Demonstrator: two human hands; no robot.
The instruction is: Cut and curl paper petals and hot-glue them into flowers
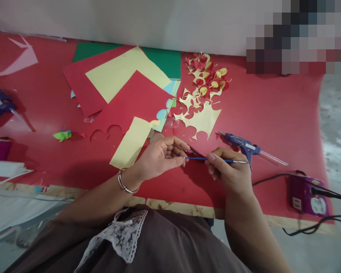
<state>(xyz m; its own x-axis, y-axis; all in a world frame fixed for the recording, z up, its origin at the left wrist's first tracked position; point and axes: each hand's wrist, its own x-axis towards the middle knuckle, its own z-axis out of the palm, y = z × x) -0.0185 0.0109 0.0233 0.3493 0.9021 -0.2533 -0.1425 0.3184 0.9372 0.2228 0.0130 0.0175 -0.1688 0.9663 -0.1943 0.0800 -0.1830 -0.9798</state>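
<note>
My right hand (230, 167) grips a thin blue rod with a silvery end, like a slim paintbrush (197, 159), held level above the table. Its blue end reaches the fingertips of my left hand (165, 153), whose thumb and fingers pinch a small pale yellow paper piece (184, 163), mostly hidden. Behind the rod lies a dark, slender object, partly covered by my hands. A pale yellow paper strip (132, 142) rests just beyond my left wrist. To the right of my right hand is a blue glue gun (243, 145) with a clear glue stick in it.
Red sheets (130, 102), a yellow sheet (119, 76) and a green sheet (167, 62) overlap at the back. Yellow cut-out scraps (203, 117) and red-yellow paper flowers (213, 83) lie right of them. A purple power box (308, 197) with black cables stands at right; another glue gun (0, 104) at left.
</note>
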